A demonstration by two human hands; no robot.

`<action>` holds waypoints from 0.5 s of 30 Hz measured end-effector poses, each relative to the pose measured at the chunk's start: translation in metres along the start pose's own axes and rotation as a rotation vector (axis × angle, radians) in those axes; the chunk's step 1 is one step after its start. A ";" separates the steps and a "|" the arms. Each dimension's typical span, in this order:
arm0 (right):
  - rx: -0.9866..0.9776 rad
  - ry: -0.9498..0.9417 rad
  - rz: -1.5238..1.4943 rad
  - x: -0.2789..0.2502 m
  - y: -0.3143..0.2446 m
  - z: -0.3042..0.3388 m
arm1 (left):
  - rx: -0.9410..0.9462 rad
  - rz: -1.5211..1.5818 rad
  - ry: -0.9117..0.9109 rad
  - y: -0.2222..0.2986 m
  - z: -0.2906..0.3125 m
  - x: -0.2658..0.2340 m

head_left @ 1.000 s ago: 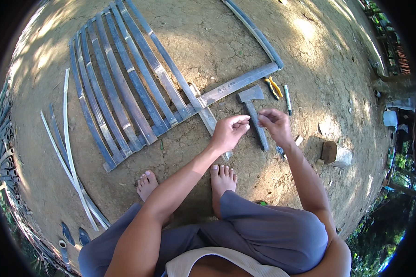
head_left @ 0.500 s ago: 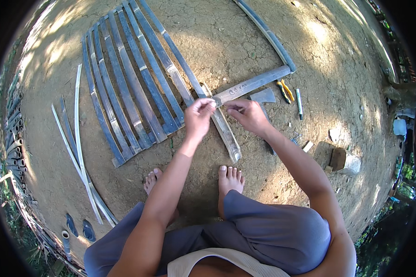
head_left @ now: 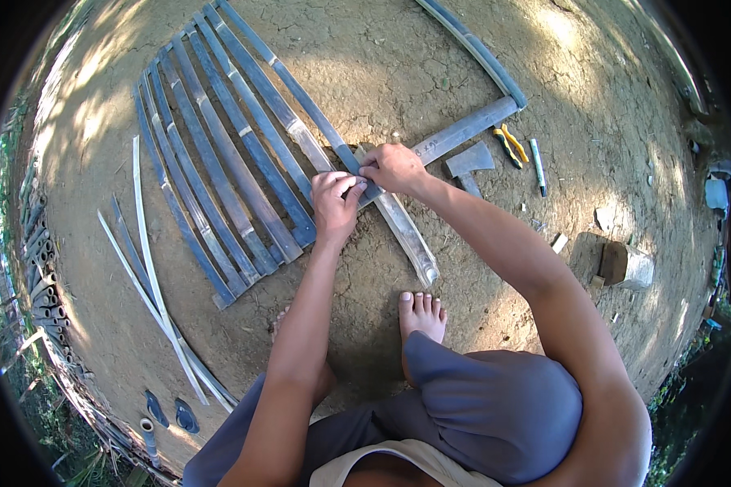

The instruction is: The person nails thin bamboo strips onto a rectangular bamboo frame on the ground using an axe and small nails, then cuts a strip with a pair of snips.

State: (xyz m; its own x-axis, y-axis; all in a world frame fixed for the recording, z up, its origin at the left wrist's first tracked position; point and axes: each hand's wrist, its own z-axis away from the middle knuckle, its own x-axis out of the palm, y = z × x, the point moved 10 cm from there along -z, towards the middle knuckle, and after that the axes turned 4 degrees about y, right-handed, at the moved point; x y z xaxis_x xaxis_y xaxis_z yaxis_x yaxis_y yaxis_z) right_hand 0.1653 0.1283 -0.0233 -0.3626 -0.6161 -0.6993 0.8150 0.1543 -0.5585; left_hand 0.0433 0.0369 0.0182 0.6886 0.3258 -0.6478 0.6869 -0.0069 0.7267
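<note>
My left hand (head_left: pixel 334 204) is closed in a pinch at the corner of a bamboo slat frame, its fingertips at the slat's near end; whatever small thing they hold is hidden. Beside it my right hand (head_left: pixel 394 169) curls over the joint, thumb and fingers closed on the end of the rightmost bamboo slat (head_left: pixel 315 114). That slat crosses a flat bamboo crossbar (head_left: pixel 471 127) with dark handwriting on it. Under the joint lies a split bamboo piece (head_left: pixel 408 234), pointing toward my foot. Several more dark slats (head_left: pixel 219 138) fan out to the left.
Right of the crossbar lie a hatchet (head_left: pixel 469 160), yellow-handled pliers (head_left: pixel 509 148) and a marker (head_left: pixel 538 166). A wooden block (head_left: pixel 625 266) sits farther right. Thin pale strips (head_left: pixel 156 292) and sandals (head_left: pixel 186 415) lie left. A curved bamboo rail (head_left: pixel 471 49) extends from the crossbar's far end.
My right hand has moved left and onto the joint, closing on the slat end. My left hand has turned and lowered slightly; the pale bit seen at its fingertips is now hidden.
</note>
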 end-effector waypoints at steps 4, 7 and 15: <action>0.020 -0.035 -0.004 0.001 0.001 -0.001 | -0.030 -0.007 -0.004 -0.004 0.001 0.004; 0.036 -0.050 -0.004 0.000 0.000 -0.001 | -0.037 -0.005 0.006 -0.005 0.001 0.002; 0.046 -0.055 -0.002 0.001 -0.002 -0.001 | 0.039 -0.090 0.015 0.011 0.000 -0.001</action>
State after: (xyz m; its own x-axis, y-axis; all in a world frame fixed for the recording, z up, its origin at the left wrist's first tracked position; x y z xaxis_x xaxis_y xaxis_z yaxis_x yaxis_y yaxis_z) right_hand 0.1625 0.1284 -0.0232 -0.3398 -0.6584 -0.6716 0.8347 0.1179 -0.5379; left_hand 0.0504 0.0370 0.0269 0.6200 0.3413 -0.7065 0.7548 -0.0138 0.6558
